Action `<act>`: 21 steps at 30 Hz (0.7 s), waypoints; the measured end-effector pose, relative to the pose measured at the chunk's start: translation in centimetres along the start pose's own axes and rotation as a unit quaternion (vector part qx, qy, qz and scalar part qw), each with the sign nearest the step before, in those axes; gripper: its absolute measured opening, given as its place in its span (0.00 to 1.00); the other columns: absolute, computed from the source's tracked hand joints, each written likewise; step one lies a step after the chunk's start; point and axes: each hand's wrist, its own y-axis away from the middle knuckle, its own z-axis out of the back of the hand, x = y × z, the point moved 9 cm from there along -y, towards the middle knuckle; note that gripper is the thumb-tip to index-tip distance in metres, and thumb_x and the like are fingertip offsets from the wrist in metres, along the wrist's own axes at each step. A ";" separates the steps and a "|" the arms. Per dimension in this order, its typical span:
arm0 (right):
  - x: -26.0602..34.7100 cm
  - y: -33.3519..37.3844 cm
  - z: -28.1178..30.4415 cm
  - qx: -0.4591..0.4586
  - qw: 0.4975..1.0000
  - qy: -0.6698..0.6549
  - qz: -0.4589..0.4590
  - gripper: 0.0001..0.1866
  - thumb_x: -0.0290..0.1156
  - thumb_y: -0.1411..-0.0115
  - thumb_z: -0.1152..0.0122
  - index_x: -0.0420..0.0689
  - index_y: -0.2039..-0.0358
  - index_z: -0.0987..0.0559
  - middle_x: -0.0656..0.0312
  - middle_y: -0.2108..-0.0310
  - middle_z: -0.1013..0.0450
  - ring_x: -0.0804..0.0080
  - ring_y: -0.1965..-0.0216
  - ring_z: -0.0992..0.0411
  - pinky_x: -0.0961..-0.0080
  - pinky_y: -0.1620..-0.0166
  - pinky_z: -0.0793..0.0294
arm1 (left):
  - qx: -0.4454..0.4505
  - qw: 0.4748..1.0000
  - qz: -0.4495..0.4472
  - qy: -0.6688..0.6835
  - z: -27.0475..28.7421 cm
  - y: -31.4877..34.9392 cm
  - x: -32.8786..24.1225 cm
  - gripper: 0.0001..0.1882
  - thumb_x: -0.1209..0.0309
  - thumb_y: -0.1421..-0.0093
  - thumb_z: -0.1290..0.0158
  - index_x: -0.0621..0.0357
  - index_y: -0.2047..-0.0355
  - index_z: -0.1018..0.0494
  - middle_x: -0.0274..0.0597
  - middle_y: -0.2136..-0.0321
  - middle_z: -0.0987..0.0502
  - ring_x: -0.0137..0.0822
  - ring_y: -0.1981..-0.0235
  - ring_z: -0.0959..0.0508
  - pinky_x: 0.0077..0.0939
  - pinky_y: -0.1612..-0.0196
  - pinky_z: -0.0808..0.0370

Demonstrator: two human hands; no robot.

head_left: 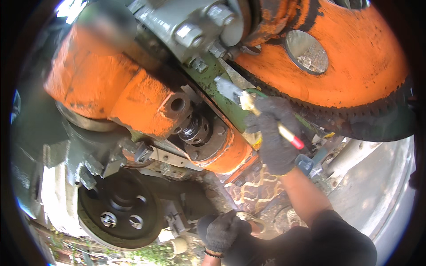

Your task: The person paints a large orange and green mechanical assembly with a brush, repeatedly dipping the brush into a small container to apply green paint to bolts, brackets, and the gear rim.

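Observation:
My right hand (pixel 277 137), in a dark grey work glove, is closed around a paintbrush (pixel 290 136) with a pale handle and a red end. The brush's grey, wet-looking tip (pixel 228 90) lies at the green machine frame (pixel 208 79), beside the large orange gear wheel (pixel 355 62). Part of the handle is hidden under my fingers. Low in the picture, my gloved left hand (pixel 222 232) is away from the machine, by my knee, its fingers curled in. Whether anything is inside that hand does not show.
Left of the brush stands an orange housing (pixel 111 88) with a threaded shaft (pixel 195 130) below it. Grey bolts (pixel 188 34) project at the top. A dark pulley wheel (pixel 120 208) is at lower left. Gear teeth line the orange wheel's edge, and patterned paving (pixel 257 188) lies below.

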 end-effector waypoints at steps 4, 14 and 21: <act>3.6 -2.0 -0.2 0.073 0.973 0.212 0.061 0.13 0.30 0.25 0.41 0.36 0.47 0.23 0.56 0.55 0.22 0.69 0.60 0.19 0.72 0.57 0.17 | 0.108 0.969 -0.193 0.106 -6.8 -5.4 -3.9 0.14 0.62 0.32 0.44 0.56 0.55 0.18 0.51 0.61 0.15 0.54 0.59 0.15 0.47 0.55 0.19; 8.2 -1.7 -1.7 0.224 0.880 0.399 0.129 0.14 0.29 0.31 0.33 0.38 0.49 0.23 0.53 0.61 0.22 0.68 0.61 0.22 0.70 0.58 0.21 | 0.373 0.879 -0.276 0.115 -24.7 -3.4 -7.4 0.20 0.51 0.34 0.46 0.55 0.59 0.18 0.52 0.60 0.14 0.56 0.59 0.14 0.51 0.54 0.18; 7.9 -1.0 -1.5 0.228 0.768 0.552 0.230 0.12 0.22 0.34 0.32 0.37 0.51 0.20 0.51 0.49 0.24 0.61 0.52 0.23 0.63 0.50 0.22 | 0.281 0.934 -0.203 0.081 -22.4 -8.4 -7.8 0.18 0.55 0.37 0.45 0.56 0.60 0.16 0.53 0.63 0.14 0.55 0.60 0.13 0.53 0.54 0.18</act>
